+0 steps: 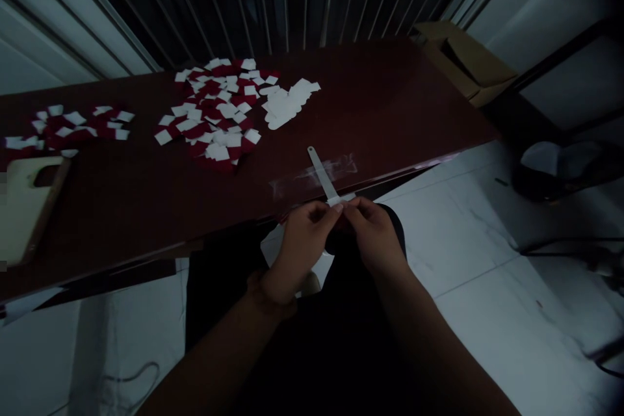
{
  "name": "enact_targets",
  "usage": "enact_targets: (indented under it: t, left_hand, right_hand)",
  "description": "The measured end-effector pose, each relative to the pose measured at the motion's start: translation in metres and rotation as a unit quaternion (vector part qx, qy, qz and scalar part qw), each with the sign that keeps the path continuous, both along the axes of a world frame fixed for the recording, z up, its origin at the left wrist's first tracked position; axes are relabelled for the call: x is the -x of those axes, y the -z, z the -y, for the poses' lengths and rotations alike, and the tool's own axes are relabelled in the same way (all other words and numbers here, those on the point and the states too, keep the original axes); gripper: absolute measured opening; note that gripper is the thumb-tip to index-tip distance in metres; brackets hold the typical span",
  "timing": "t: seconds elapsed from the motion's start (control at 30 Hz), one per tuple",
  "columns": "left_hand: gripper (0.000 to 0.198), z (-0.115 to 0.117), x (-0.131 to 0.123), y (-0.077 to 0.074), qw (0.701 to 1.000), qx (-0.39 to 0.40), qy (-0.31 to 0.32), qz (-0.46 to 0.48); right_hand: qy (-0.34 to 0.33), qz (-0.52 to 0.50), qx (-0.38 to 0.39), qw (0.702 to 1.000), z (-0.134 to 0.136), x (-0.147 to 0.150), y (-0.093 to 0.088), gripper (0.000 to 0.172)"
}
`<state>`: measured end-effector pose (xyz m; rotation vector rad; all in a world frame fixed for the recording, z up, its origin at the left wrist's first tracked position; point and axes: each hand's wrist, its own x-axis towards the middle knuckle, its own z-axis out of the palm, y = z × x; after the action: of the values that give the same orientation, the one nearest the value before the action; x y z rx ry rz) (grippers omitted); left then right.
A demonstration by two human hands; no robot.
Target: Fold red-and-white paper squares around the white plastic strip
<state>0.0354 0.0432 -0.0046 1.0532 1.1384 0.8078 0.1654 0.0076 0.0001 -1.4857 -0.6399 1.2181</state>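
My left hand (305, 237) and my right hand (375, 234) meet at the table's front edge, fingertips pinched together. Between them is a small white piece (349, 197), mostly covered by my fingers. A narrow, pale ruler-like strip (319, 169) with a hole at its far end runs from my fingertips onto the table; its near end is at the white piece. White sheets (322, 268) show under and beside my left hand, over my lap. Further back, a pile of red pieces with white tabs (214, 110) adjoins a stack of white cut pieces (286, 104).
The dark red table (385, 97) has clear tape stuck near its front edge. At the left are a smaller red-and-white group (73, 123) and a phone (29, 208). An open cardboard box (468, 65) stands at the right end. Vertical bars rise behind.
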Motion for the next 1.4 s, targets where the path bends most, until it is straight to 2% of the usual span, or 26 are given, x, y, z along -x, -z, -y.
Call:
enact_targets:
  t: [0.1, 0.27, 0.47, 0.6, 0.73, 0.93, 1.03, 1.2, 1.4]
  left_hand:
    - [0.038, -0.001, 0.005, 0.000, 1.000, 0.000, 0.007, -0.003]
    - [0.030, -0.002, 0.014, -0.006, 1.000, -0.001, -0.003, -0.016]
    - [0.025, -0.001, 0.009, -0.006, 0.999, 0.008, -0.034, -0.016]
    - [0.027, 0.002, 0.009, -0.005, 0.998, 0.040, -0.050, 0.007]
    - [0.026, 0.004, 0.008, -0.010, 0.997, 0.055, -0.048, 0.019]
    - [0.024, 0.005, 0.008, -0.015, 0.991, 0.112, -0.070, 0.038]
    - [0.026, 0.006, 0.009, -0.014, 0.989, 0.116, -0.080, 0.047]
    - [0.029, 0.008, 0.002, -0.014, 0.988, 0.116, -0.078, 0.063]
    - [0.029, 0.008, -0.002, -0.012, 0.982, 0.126, -0.101, 0.095]
  right_hand:
    - [0.011, -0.027, 0.002, 1.000, -0.001, 0.000, 0.002, 0.031]
    - [-0.001, -0.037, 0.002, 0.999, -0.002, 0.003, 0.000, 0.026]
    - [0.011, -0.028, 0.003, 1.000, 0.000, 0.005, -0.002, 0.028]
    - [0.000, -0.038, 0.001, 0.999, 0.001, 0.001, 0.002, 0.026]
    - [-0.015, -0.025, 0.000, 1.000, 0.001, 0.001, 0.001, 0.026]
    - [0.002, -0.042, -0.014, 0.999, -0.001, -0.003, 0.001, 0.027]
    - [0.012, -0.041, -0.023, 0.999, -0.001, -0.006, 0.000, 0.024]
    - [-0.025, -0.003, -0.001, 1.000, 0.000, -0.003, -0.005, 0.027]
    - [-0.010, 0.010, -0.011, 1.000, -0.002, -0.001, -0.003, 0.027]
